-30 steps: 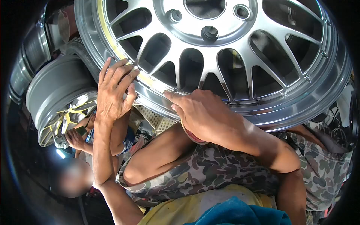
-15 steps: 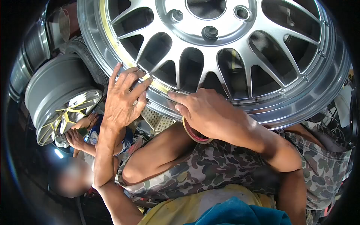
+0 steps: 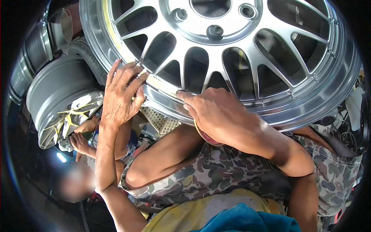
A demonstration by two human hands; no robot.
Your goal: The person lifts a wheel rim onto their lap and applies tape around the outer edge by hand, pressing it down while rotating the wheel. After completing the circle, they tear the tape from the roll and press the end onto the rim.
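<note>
A large silver multi-spoke wheel rim (image 3: 216,46) fills the upper part of the view. Pale yellow tape (image 3: 160,86) runs along its inner lip on the left and lower left. My left hand (image 3: 123,91) rests with fingers spread on the lip, fingertips at the tape. My right hand (image 3: 210,110) has its index finger pressed on the tape's lower end. Hooked under that hand hangs a tape roll (image 3: 208,138), partly hidden behind the fingers and palm.
At the left, another person's hands (image 3: 81,144) are at a grey wheel with yellow-edged spokes (image 3: 63,83). A tire (image 3: 91,58) stands behind it. A perforated cream basket (image 3: 164,124) is below the rim, near my knee (image 3: 141,176).
My left hand has shifted slightly left and up along the lip. My right index finger has moved slightly right, and the tape roll has swung right, now more hidden by my hand.
</note>
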